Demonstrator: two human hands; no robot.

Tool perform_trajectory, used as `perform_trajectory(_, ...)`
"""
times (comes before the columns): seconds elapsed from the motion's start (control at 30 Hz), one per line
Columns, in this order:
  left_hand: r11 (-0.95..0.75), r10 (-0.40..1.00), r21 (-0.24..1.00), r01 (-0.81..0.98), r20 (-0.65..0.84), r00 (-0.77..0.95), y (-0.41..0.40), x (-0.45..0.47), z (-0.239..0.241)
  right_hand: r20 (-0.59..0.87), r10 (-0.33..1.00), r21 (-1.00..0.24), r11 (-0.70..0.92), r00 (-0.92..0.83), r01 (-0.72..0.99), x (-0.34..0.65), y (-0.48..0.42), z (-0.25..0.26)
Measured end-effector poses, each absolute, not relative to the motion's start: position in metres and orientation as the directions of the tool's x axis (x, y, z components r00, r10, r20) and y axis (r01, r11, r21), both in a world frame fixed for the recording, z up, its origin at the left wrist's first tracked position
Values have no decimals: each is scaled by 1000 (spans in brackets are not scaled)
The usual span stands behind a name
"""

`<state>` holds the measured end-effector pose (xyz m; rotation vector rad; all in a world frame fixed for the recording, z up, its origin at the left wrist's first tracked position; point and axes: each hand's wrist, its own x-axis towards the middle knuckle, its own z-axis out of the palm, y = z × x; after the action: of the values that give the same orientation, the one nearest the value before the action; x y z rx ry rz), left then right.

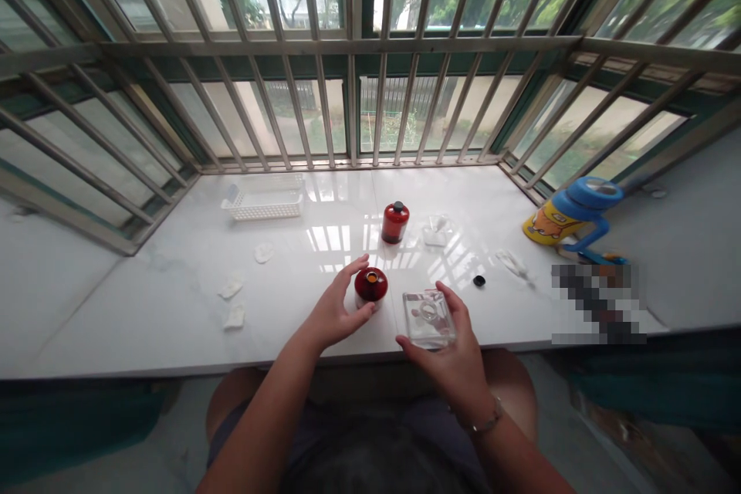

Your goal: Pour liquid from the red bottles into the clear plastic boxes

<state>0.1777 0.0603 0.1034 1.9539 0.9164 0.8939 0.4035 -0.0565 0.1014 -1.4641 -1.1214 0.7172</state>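
My left hand [339, 310] is curved around a small red glass bottle [371, 285], thumb at its front and fingers behind. This bottle stands uncapped on the white counter, its round mouth facing up. In my right hand [457, 347] is a clear square glass bottle [428, 320], held by its sides near the counter's front edge, with a round neck on top. A second red bottle [395, 224] with a black cap stands farther back. To the right lies a loose black cap [478, 281].
Behind the capped bottle's right side sits a clear glass piece [437, 230]. A white plastic basket [263, 201] stands at back left. Crumpled white tissues [235, 316] lie left. A blue and yellow tumbler [570, 212] is at right, near a blurred patch [599, 305]. Metal bars [352, 108] line the window.
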Motion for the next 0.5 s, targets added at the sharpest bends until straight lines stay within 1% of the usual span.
perform_trajectory(0.07, -410, 829, 866, 288, 222, 513, 64, 179, 102, 165, 913, -956, 55, 373, 289, 408, -56, 99)
perform_trajectory(0.13, -421, 834, 853, 308, 230, 502, 65, 181, 100, 182, 910, -943, 54, 373, 329, 412, -57, 96)
perform_trajectory(0.27, -442, 871, 799, 409, 272, 409, 59, 184, 91, 193, 909, -929, 48, 368, 367, 418, -56, 89)
perform_trajectory(0.33, -429, 891, 793, 433, 292, 347, 52, 185, 85, 198, 910, -929, 55, 364, 367, 420, -56, 86)
perform_trajectory(0.4, -384, 913, 827, 411, 275, 301, 44, 185, 80, 199, 914, -929, 60, 355, 366, 422, -55, 84)
perform_trajectory(0.5, -269, 944, 902, 337, 177, 278, 34, 186, 73, 199, 920, -926, 64, 337, 373, 423, -54, 81)
